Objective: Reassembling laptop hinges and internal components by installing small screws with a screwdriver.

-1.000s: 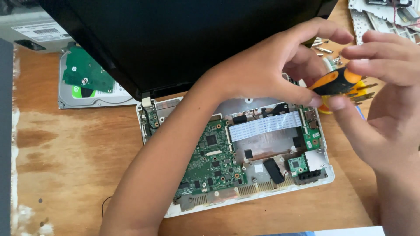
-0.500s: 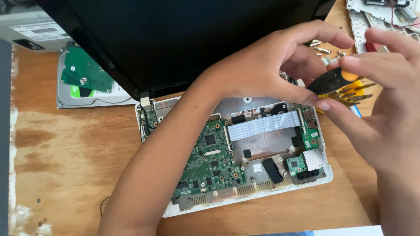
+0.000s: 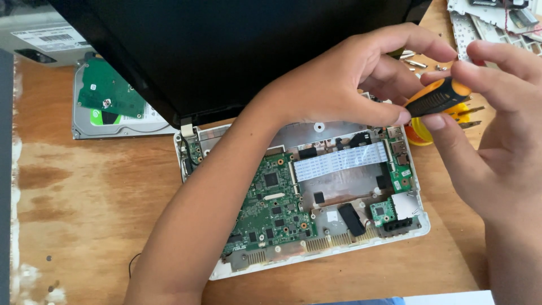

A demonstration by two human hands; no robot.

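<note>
Orange-and-black screwdriver handle [image 3: 436,97] pinched between both hands, held above the far right corner of an opened laptop base [image 3: 316,197]. Left hand [image 3: 344,79] comes in across the base, thumb tip pressed to the handle's near end, fingers curled over it. Right hand [image 3: 497,130] grasps the same handle from the other side: thumb under it, index finger over the orange cap. Shaft and tip hidden behind the fingers; cannot tell what the tip meets.

Directly below the grip: green main board [image 3: 271,203] on the base's left half, white flat ribbon cable [image 3: 339,164] across the middle, small green daughter board [image 3: 384,212] toward the near right corner. Just behind the grip, an orange round object [image 3: 418,135] on the wooden table [image 3: 84,214], partly covered by the right thumb, with loose metal bits [image 3: 415,62] beyond it. Black laptop lid [image 3: 237,51] stands open, far left of the grip. Well to the left, a bare hard drive [image 3: 113,107] lying circuit side up. White keyboard part [image 3: 480,22] past the hands, top right.
</note>
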